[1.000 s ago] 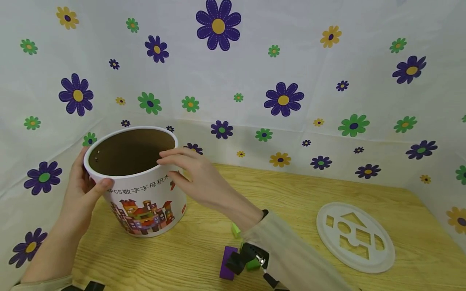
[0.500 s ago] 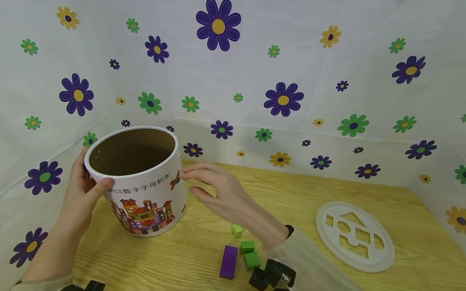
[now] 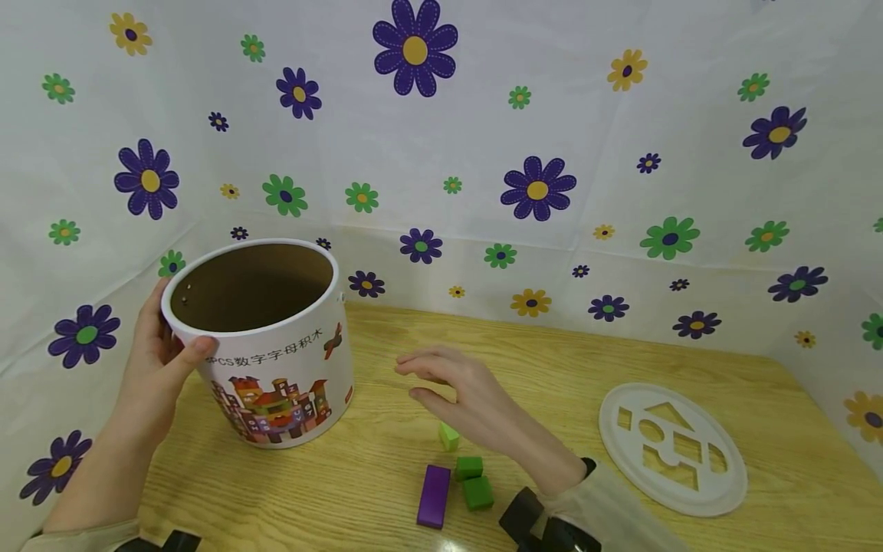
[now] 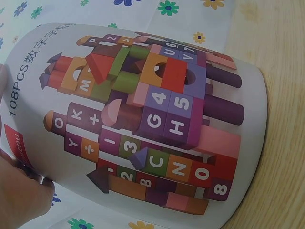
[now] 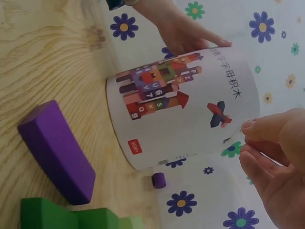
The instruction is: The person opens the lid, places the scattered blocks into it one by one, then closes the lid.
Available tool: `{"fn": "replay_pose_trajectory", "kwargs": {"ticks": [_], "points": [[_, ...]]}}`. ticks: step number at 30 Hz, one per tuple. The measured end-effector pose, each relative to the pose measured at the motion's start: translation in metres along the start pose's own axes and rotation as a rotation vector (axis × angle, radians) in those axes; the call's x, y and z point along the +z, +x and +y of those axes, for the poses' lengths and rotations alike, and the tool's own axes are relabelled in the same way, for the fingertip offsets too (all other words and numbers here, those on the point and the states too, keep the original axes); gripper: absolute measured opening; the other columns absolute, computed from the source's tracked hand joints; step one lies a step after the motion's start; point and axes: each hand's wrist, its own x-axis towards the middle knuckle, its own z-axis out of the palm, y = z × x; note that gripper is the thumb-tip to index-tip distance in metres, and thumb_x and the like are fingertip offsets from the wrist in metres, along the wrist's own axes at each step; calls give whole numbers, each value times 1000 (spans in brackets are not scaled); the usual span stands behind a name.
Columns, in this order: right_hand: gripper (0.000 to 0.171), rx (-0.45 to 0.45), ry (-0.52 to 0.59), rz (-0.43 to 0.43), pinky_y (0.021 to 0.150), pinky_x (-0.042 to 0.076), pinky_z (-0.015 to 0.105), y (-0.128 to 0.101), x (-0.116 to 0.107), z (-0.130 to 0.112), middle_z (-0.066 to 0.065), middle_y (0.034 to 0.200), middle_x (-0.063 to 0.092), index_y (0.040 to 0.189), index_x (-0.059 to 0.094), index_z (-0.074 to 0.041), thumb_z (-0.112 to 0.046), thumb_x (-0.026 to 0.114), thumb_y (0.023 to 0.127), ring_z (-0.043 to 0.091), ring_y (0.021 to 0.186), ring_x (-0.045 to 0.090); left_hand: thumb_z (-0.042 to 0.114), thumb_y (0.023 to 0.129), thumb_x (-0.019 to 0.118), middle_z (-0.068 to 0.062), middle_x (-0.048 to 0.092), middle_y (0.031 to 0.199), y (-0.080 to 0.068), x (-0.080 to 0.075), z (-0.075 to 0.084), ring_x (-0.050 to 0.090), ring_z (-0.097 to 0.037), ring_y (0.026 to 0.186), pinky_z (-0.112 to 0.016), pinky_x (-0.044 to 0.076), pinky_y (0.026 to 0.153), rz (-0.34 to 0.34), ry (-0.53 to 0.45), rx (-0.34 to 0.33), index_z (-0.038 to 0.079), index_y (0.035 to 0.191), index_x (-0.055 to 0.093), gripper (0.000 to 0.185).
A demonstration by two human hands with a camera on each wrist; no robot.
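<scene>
The left hand [image 3: 148,372] grips the bucket [image 3: 290,360], thumb and fingers clamped on its side near the rim, while the bucket stands on the table [image 3: 545,383]. The right hand [image 3: 465,391] hangs in the air to its right, thumb apart from the loosely bent fingers, near green blocks [image 3: 477,493] and a purple block [image 3: 434,497].

Two pale beige cloth sleeves [image 3: 614,502]; a narrow black band [image 3: 589,466] edges the right cuff; blocky black wrist-worn devices [image 3: 522,515].
</scene>
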Motion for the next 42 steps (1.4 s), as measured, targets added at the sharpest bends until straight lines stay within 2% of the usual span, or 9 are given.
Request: {"fn": "replay_pose_trajectory", "kwargs": {"ticks": [7, 11, 17, 21, 29, 34, 42], "points": [[29, 126, 66, -67, 96, 46, 28, -17, 1, 17, 2, 124, 60, 119, 63, -7, -2, 64, 90, 16, 116, 56, 5, 95, 56, -4, 12, 158, 1, 0, 0, 6, -21, 145, -13, 28, 104, 1, -4, 4, 23, 154, 12, 76], [33, 139, 63, -114, 95, 47, 30, -25, 1, 30, 5, 123, 61, 122, 61, -5, -2, 65, 89, 19, 115, 56, 3, 94, 56, -5, 11, 158, 1, -1, 0, 4, -21, 145, -13, 27, 104, -3, -12, 14, 22, 154, 12, 76], [35, 211, -7, -199, 92, 49, 32, -34, 3, 47, 2, 122, 61, 122, 61, -6, -5, 68, 88, 22, 113, 57, 3, 94, 56, -3, 10, 158, 0, -1, 0, 3, -21, 145, -14, 25, 105, -5, -4, 9, 23, 154, 12, 76], [35, 225, -37, -228, 89, 50, 34, -40, 4, 53, 3, 121, 62, 119, 63, -6, -5, 71, 85, 23, 110, 58, 3, 95, 56, -3, 10, 159, -1, -1, 0, 3, -21, 145, -14, 25, 106, -5, 0, 9, 23, 154, 12, 76], [38, 342, -59, -323, 87, 50, 29, -46, 3, 59, 0, 117, 61, 120, 64, -9, -12, 74, 84, 20, 106, 59, 6, 94, 57, -3, 12, 158, -1, 0, 0, 6, -22, 145, -13, 28, 103, 9, 23, -13, 24, 154, 12, 76], [38, 344, -35, -359, 82, 51, 23, -46, 3, 61, 3, 114, 61, 120, 63, -5, -7, 73, 84, 18, 100, 62, 7, 94, 57, -4, 12, 158, -1, 1, 0, 6, -22, 145, -13, 28, 103, 10, 29, -17, 23, 154, 11, 77], [37, 370, -8, -356, 80, 51, 19, -45, 3, 61, 3, 111, 61, 120, 62, -4, 0, 70, 84, 18, 98, 62, 7, 95, 57, -3, 11, 158, 0, 1, 1, 5, -22, 145, -13, 27, 104, 9, 19, -15, 23, 154, 11, 77]]}}
